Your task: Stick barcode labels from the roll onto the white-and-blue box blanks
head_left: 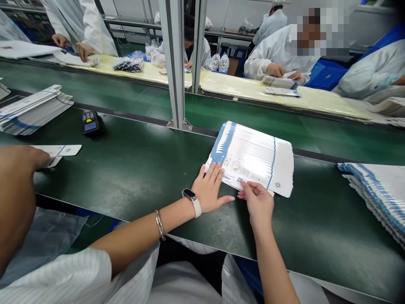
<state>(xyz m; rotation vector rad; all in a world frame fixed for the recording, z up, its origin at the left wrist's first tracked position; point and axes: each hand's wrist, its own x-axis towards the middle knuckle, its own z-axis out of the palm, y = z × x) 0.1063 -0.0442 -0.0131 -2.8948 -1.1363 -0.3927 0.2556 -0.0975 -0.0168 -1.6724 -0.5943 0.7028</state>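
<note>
A fanned stack of white and blue printed packets point(253, 156) lies on the green table point(139, 169), in front of me. My left hand point(210, 188), with a watch on its wrist, rests flat with fingers spread on the stack's near left corner. At the stack's near edge, beside a small printed code, my right hand point(257, 200) pinches the top packet between thumb and fingers.
More packets are piled at the right edge point(379, 185) and far left point(34, 109). A black handheld device point(91, 122) lies at the left. Another person's hand point(25, 164) touches cards there. A metal post point(175, 71) stands behind the table; people work across the belt.
</note>
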